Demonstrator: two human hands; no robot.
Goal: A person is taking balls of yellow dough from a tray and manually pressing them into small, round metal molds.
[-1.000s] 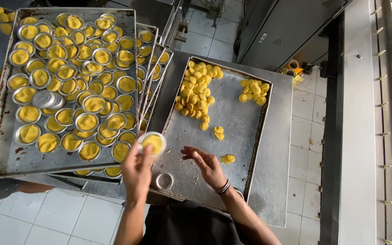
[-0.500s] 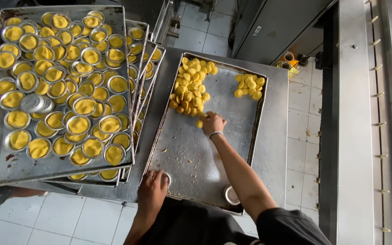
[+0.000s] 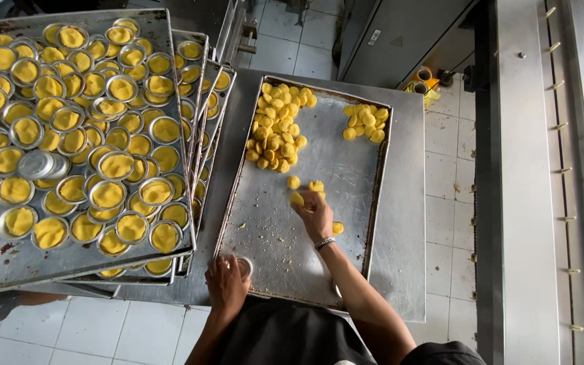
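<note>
My right hand (image 3: 315, 215) reaches over the middle of the flat baking tray (image 3: 272, 236), fingertips pinched on a yellow dough ball (image 3: 297, 199) just below the big heap of dough balls (image 3: 276, 126) at the tray's far end. My left hand (image 3: 226, 282) sits at the tray's near left corner, fingers wrapped around a small round metal tin (image 3: 243, 268).

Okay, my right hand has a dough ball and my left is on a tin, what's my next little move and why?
Probably carry the dough ball in your right hand back to the small tin under your left hand at the tray's near edge and press it in, since that tin looks unfilled.
</note>
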